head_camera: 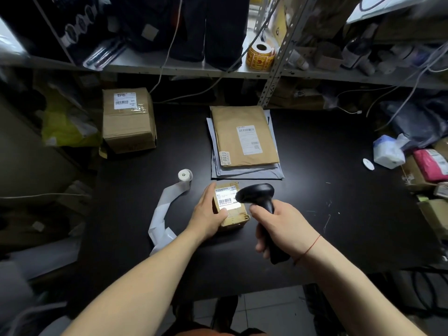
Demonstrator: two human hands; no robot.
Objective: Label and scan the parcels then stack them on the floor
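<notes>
brown small cardboard box [232, 218] is resting in left hand [208, 214] grip; right hand [281, 226] is squeezing black plastic scanner [255, 193]; glare may be spoiling scanning.

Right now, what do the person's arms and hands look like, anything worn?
The left arm and right arm are bare: no sleeves, gloves or watch in view. The left hand wears nothing. The right hand has a thin red string round its wrist.

Two cardboard parcels: small box [236, 218], larger box [128, 127]. One brown envelope [232, 132], one scanner [257, 192]. Two rolls: white label roll [185, 175], yellow sticker roll [260, 58].
</notes>
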